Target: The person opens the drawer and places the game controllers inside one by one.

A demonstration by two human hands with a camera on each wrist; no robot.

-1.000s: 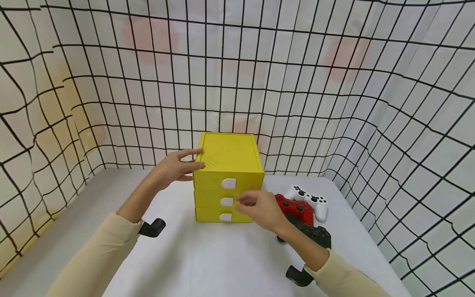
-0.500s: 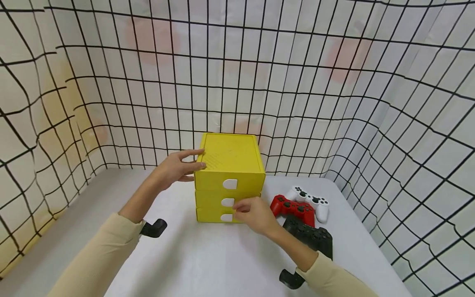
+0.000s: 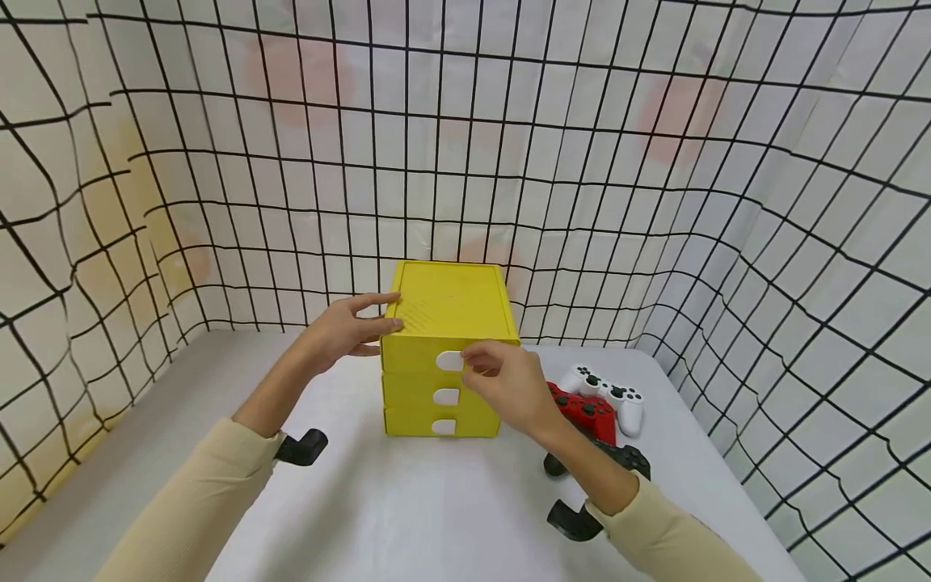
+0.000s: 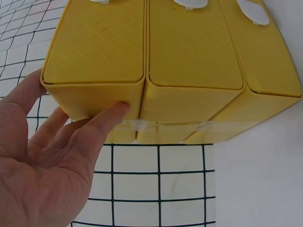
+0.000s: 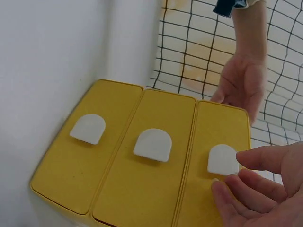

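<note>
A yellow drawer unit (image 3: 454,299) with three stacked drawers and white rounded pull tabs stands on the table. My left hand (image 3: 345,330) lies against its upper left side, with fingers reaching onto the top edge. In the left wrist view, a fingertip (image 4: 121,108) presses on the side wall of the top drawer section. Beside the top drawer's white tab (image 5: 222,160) is my right hand (image 3: 509,384), fingers loosely bent. Its fingertips are right at the tab's edge and not wrapped round it. All the drawers are closed.
To the right lie a white game controller (image 3: 629,404), a red one (image 3: 596,412) and a black one (image 3: 629,458), partly behind my right forearm. Black wire mesh (image 3: 465,145) surrounds the white table (image 3: 407,509) at the back and sides.
My right hand dips to the lower tabs, then rises to the top drawer's tab. The left hand keeps its place on the drawer unit, and the drawers stay closed.
</note>
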